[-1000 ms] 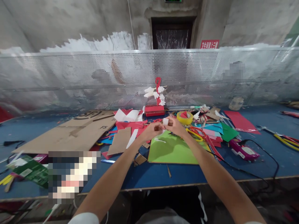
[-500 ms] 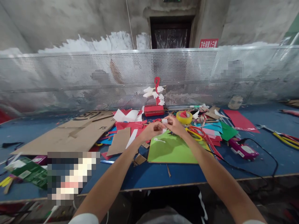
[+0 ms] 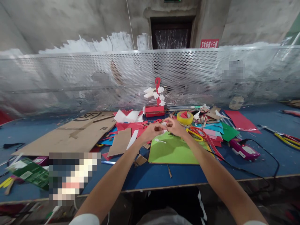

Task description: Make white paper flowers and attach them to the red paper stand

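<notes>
My left hand (image 3: 152, 130) and my right hand (image 3: 174, 126) meet above the far edge of a green paper sheet (image 3: 174, 151). Both are closed in a pinch on a small white paper piece (image 3: 164, 124), which is mostly hidden between the fingers. A white scrap (image 3: 160, 141) lies on the green sheet just below the hands. Behind the hands stands a red box (image 3: 155, 111) with a red upright and white paper flowers (image 3: 155, 93).
A large cardboard sheet (image 3: 70, 132) lies at the left. A yellow tape roll (image 3: 185, 118), orange-handled scissors (image 3: 198, 132), coloured paper (image 3: 220, 129) and a pink glue gun (image 3: 243, 150) with a black cord lie at the right. A perforated metal screen (image 3: 93, 78) runs along the blue table's (image 3: 150, 175) far side.
The hands have lowered slightly and closed together. The white piece stuck up above the fingers before; now it is nearly covered by them.
</notes>
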`<action>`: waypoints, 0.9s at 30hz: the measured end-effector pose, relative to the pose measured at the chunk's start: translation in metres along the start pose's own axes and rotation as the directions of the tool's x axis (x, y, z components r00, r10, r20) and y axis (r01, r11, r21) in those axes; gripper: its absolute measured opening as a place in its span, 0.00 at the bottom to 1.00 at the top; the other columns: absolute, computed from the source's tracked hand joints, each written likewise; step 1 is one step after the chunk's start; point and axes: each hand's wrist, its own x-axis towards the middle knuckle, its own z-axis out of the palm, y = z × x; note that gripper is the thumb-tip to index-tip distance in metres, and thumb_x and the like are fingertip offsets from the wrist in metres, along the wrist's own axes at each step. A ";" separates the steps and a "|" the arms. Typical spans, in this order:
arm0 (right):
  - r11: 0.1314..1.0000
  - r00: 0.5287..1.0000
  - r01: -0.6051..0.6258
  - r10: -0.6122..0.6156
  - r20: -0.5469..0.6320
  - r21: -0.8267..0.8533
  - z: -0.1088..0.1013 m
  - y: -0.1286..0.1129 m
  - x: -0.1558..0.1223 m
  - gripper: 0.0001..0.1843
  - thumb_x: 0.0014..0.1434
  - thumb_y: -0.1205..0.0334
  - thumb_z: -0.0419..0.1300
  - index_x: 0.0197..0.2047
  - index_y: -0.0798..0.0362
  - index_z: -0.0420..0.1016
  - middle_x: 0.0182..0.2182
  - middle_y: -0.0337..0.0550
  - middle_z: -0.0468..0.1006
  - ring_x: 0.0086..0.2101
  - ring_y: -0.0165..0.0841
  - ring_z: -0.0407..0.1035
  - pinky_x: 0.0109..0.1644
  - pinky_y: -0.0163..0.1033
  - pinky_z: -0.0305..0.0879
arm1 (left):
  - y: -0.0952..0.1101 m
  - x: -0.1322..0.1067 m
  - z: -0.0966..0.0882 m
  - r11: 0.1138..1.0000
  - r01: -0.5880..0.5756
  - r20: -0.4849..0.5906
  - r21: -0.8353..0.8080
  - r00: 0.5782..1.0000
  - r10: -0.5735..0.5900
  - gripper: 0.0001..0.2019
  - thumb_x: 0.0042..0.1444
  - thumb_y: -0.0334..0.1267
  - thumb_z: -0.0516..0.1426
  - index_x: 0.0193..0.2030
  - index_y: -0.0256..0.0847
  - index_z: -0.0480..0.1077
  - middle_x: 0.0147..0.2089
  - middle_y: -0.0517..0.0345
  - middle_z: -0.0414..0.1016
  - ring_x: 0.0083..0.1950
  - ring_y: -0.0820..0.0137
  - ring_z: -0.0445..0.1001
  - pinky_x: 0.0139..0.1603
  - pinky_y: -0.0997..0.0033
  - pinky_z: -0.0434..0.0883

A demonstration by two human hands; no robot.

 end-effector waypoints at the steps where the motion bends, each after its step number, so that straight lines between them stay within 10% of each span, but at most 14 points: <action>1: 1.000 1.000 -0.006 0.006 0.015 -0.002 0.000 -0.001 0.000 0.17 0.51 0.65 0.60 0.46 0.54 0.70 0.26 0.37 0.74 0.25 0.29 0.65 0.28 0.33 0.58 | 0.000 0.000 0.000 1.000 -0.002 -0.010 0.015 1.000 0.002 0.10 0.53 0.39 0.62 0.40 0.37 0.78 0.35 0.55 0.74 0.32 0.74 0.68 0.33 0.74 0.65; 13: 0.996 0.997 0.072 -0.072 0.003 0.045 0.003 -0.005 0.002 0.14 0.60 0.57 0.59 0.48 0.51 0.70 0.47 0.47 0.76 0.46 0.35 0.72 0.50 0.42 0.68 | -0.004 0.004 -0.005 0.970 0.075 -0.179 -0.232 0.977 -0.119 0.14 0.49 0.45 0.65 0.35 0.36 0.71 0.31 0.59 0.73 0.31 0.74 0.68 0.33 0.75 0.63; 27: 0.995 0.997 0.004 -0.012 0.076 0.105 0.008 -0.006 -0.001 0.22 0.54 0.57 0.65 0.50 0.52 0.67 0.34 0.42 0.78 0.37 0.35 0.74 0.42 0.39 0.68 | -0.007 0.005 -0.001 0.959 0.057 -0.282 -0.279 0.949 -0.138 0.16 0.47 0.43 0.64 0.40 0.38 0.69 0.36 0.58 0.74 0.36 0.73 0.72 0.37 0.74 0.67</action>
